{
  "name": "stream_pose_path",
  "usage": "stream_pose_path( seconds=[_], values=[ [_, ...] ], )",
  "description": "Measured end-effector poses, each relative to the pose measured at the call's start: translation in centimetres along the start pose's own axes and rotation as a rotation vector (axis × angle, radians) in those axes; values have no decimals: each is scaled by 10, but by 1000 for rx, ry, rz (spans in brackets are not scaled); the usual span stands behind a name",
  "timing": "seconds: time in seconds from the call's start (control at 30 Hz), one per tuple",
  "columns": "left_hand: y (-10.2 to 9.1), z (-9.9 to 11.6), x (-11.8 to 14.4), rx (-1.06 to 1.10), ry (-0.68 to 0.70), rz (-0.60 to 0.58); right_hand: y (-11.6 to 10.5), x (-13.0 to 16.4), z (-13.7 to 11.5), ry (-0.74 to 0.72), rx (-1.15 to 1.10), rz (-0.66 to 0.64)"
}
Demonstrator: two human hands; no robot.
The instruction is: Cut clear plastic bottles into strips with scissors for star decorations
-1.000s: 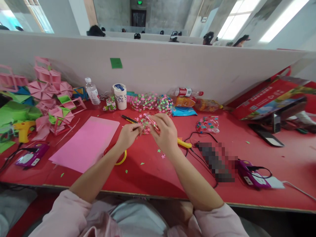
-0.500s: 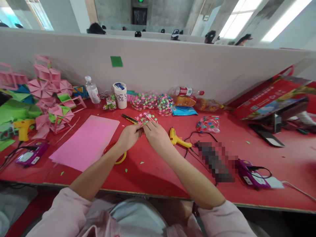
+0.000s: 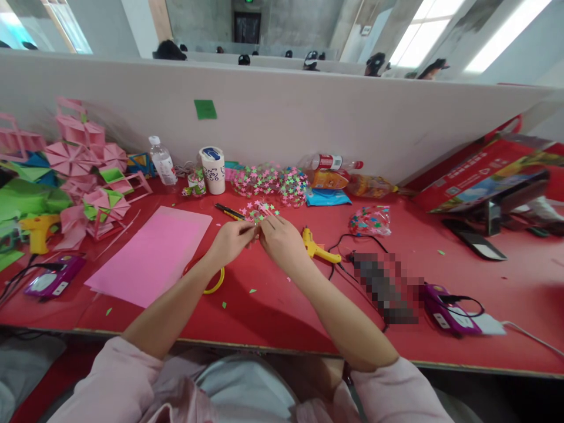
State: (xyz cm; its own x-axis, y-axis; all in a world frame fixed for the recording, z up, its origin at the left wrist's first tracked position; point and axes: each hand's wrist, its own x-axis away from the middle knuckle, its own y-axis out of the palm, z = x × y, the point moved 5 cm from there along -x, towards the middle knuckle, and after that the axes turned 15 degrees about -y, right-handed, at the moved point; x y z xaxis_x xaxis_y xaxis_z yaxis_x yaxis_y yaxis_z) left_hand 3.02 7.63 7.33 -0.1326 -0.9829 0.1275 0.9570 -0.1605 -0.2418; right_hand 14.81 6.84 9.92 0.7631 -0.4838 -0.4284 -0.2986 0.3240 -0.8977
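My left hand (image 3: 232, 241) and my right hand (image 3: 281, 239) meet over the middle of the red table, fingertips pinched close together. What lies between the fingers is small and mostly covered by them. Directly beyond the fingertips is a cluster of pink and green paper stars (image 3: 261, 210); I cannot tell whether the fingers hold part of it. A black and yellow utility knife (image 3: 229, 211) rests beside the cluster on its left. To the right of my right hand lies a yellow glue gun (image 3: 321, 248). Near my left forearm is a yellow ring (image 3: 215, 283).
Pink paper sheets (image 3: 150, 255) lie at left, near a pile of folded pink paper shapes (image 3: 73, 155). A cup (image 3: 212, 170), a water bottle (image 3: 163, 161) and clear bags of stars (image 3: 264, 181) line the divider. A purple power strip (image 3: 452, 311) sits at right with cords.
Both hands stay at nearly the same spot, the fingers shifting slightly. A small pink piece now shows on the table below my right hand. The view has moved a little.
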Motion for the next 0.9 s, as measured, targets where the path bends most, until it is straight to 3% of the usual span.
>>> stream_pose_path(
  seconds=[0.13, 0.27, 0.37, 0.47, 0.63, 0.8, 0.9],
  values=[
    [-5, 4, 3, 244, -50, 7, -9, 9, 17, 292, -338, 300],
    [-5, 5, 6, 375, 2, 66, 9, 13, 22, 555, -885, 422],
    [-2, 2, 5, 480, 32, 133, 20, 12, 17, 648, -1178, 520],
    [3, -3, 2, 613, -22, 117, 22, 11, 11, 682, -1279, 596],
    [6, -5, 2, 717, -96, 107, 21, 13, 9, 708, -1281, 598],
    [5, -2, 2, 681, -91, 103, 21, 11, 10, 710, -1314, 585],
    [0, 1, 3, 541, -25, 165, 20, 10, 9, 710, -1324, 559]
  ],
)
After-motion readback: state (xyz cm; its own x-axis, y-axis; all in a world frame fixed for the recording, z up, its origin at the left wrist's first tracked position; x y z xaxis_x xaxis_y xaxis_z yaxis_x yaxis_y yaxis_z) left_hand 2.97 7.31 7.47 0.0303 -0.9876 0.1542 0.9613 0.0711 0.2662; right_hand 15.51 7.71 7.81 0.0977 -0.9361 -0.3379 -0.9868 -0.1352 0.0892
